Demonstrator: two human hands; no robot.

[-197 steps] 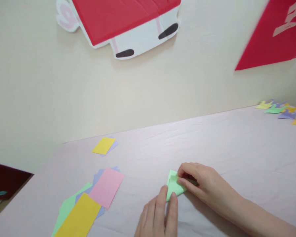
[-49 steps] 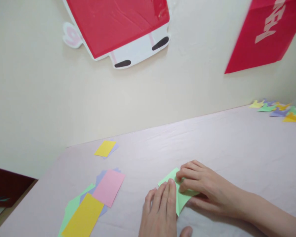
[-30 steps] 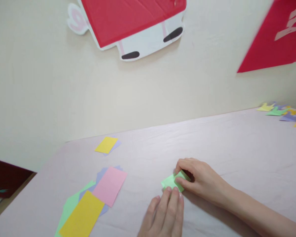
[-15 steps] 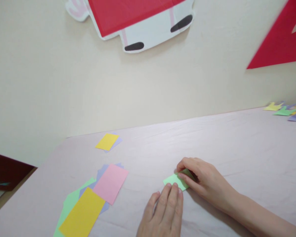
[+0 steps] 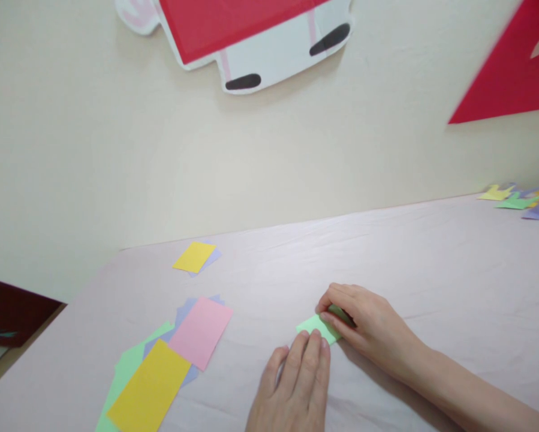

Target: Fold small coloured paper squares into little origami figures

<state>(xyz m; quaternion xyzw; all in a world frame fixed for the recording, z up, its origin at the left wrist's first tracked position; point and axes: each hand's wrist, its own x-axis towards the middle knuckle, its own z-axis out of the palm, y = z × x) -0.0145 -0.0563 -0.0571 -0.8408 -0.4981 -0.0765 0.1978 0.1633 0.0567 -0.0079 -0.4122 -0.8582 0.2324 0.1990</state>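
Observation:
A small folded green paper (image 5: 315,326) lies flat on the pale pink table (image 5: 431,270). My right hand (image 5: 366,324) curls over its right end, fingertips pinching and pressing the fold down. My left hand (image 5: 296,390) rests palm down just below the paper, its fingertips held together and pushing on the near edge. Most of the paper's right part is hidden under my right fingers.
A fan of flat sheets lies at the left: yellow (image 5: 150,387), pink (image 5: 201,332), green and lilac. A smaller yellow sheet (image 5: 193,257) lies nearer the wall. Several folded coloured pieces (image 5: 518,201) sit at the far right. Red and white decorations hang on the wall.
The green paper has been folded down from a wider shape into a small flat strip. Both hands stay pressed on it; the view has shifted slightly.

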